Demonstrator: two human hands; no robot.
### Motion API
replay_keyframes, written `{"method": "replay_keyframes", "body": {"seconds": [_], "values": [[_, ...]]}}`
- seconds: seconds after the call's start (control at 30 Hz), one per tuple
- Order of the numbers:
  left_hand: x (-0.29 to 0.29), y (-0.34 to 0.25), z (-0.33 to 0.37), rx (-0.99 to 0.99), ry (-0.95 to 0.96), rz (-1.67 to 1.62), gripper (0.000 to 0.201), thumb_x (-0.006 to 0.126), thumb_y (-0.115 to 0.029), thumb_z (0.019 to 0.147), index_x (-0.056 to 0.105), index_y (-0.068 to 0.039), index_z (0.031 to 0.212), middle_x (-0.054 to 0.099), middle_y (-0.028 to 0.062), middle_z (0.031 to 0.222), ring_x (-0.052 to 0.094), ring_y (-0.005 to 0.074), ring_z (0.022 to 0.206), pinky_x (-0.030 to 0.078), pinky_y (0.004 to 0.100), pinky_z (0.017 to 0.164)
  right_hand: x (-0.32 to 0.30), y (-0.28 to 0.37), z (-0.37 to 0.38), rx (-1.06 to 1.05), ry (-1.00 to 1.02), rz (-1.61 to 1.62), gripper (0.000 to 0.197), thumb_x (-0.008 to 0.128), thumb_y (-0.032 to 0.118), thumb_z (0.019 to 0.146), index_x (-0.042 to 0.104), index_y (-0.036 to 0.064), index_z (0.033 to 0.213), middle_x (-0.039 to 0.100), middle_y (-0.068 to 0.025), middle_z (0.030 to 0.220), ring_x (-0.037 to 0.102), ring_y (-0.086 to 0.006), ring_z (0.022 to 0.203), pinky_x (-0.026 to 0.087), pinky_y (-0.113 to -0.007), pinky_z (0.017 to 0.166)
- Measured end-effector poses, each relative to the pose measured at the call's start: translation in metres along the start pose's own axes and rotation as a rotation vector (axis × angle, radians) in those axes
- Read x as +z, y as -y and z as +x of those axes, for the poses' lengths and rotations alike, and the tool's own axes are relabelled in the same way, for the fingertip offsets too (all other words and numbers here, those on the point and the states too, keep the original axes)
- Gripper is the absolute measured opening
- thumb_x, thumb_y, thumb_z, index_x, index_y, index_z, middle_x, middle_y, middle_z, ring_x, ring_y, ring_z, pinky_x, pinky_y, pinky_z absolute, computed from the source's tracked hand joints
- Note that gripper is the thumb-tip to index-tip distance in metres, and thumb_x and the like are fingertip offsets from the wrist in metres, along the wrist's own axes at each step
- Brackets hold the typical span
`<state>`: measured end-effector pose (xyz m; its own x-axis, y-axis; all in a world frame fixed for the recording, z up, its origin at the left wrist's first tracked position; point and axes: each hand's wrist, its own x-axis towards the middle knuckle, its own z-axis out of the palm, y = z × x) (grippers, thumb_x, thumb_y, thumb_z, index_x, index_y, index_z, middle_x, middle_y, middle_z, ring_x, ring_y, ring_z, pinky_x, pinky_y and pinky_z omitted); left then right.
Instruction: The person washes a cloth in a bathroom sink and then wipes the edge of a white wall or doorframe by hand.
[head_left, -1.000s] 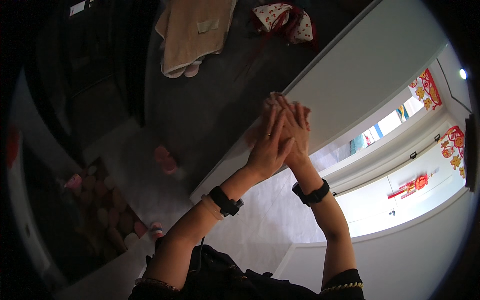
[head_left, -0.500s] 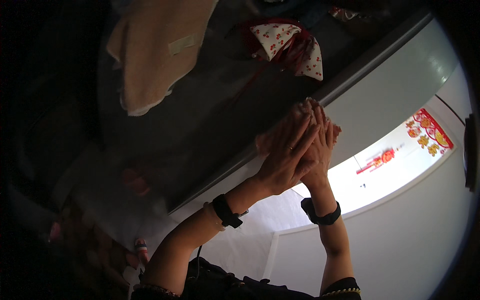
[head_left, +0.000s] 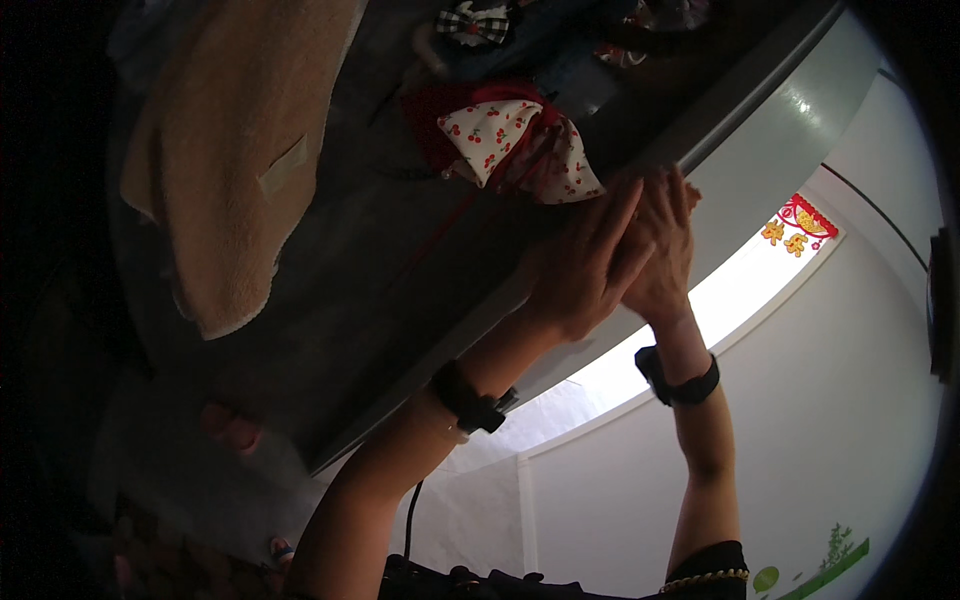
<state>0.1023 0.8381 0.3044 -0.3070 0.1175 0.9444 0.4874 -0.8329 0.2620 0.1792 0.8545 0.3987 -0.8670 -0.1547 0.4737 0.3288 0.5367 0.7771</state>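
My left hand [head_left: 585, 275] and my right hand [head_left: 665, 245] are pressed together over the edge of a dark surface, with long fingers laid against each other. A small pinkish, crumpled edge [head_left: 692, 196] shows beside the right fingertips; the rest of what is between the palms is hidden. Just beyond the left fingertips lies a large bow [head_left: 490, 140], white with red cherries and dark red fabric. Off to the left is a peach towel [head_left: 240, 170] with a pale label. A black band circles each wrist.
The dark surface's long grey edge [head_left: 745, 110] slants up to the right, above a pale side panel [head_left: 770, 160]. Far back lie a black-and-white checked bow [head_left: 475, 25] and a red-and-white item [head_left: 625, 45]. At right stands a white wall [head_left: 620, 480]; a sandalled foot [head_left: 281, 548] shows below.
The view has shifted, so the towel and cherry bow sit further left and lower. My hands stay together, now nearer the bow; less of the pinkish crumpled material shows around them.
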Motion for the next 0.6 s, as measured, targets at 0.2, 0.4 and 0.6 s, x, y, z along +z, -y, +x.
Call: {"method": "replay_keyframes", "body": {"seconds": [0.2, 0.4, 0.6], "values": [[-0.003, 0.008, 0.030, -0.063, -0.014, -0.183, 0.057, 0.029, -0.038, 0.092, 0.015, -0.003, 0.135, 0.022, 0.0237, 0.136, 0.028, 0.0352, 0.124, 0.029, 0.0387, 0.100, 0.005, -0.016, 0.022, -0.044, -0.179, -0.143, 0.043, 0.058, 0.024, 0.067, 0.057, 0.0020, 0.104, 0.053, -0.0142, 0.111, 0.042, -0.0304, 0.112, 0.022, -0.044, 0.103], [0.004, -0.004, 0.013, -0.211, -0.006, -0.092, 0.057, 0.033, -0.033, 0.092, 0.017, 0.003, 0.133, 0.033, 0.0255, 0.129, 0.038, 0.0347, 0.117, 0.033, 0.0382, 0.095, 0.014, -0.018, 0.005, -0.076, -0.116, -0.009, 0.041, 0.053, 0.021, 0.070, 0.055, 0.0006, 0.105, 0.053, -0.0136, 0.109, 0.042, -0.0320, 0.111, 0.021, -0.044, 0.103], [0.004, 0.031, -0.081, -0.159, -0.174, 0.192, 0.054, 0.040, -0.027, 0.090, 0.022, 0.003, 0.132, 0.034, 0.0248, 0.127, 0.041, 0.0365, 0.113, 0.031, 0.0409, 0.096, 0.063, 0.050, -0.034, -0.061, -0.097, 0.176, 0.036, 0.053, 0.026, 0.071, 0.057, 0.0042, 0.100, 0.054, -0.0109, 0.104, 0.044, -0.0348, 0.105, 0.028, -0.046, 0.092]]}}
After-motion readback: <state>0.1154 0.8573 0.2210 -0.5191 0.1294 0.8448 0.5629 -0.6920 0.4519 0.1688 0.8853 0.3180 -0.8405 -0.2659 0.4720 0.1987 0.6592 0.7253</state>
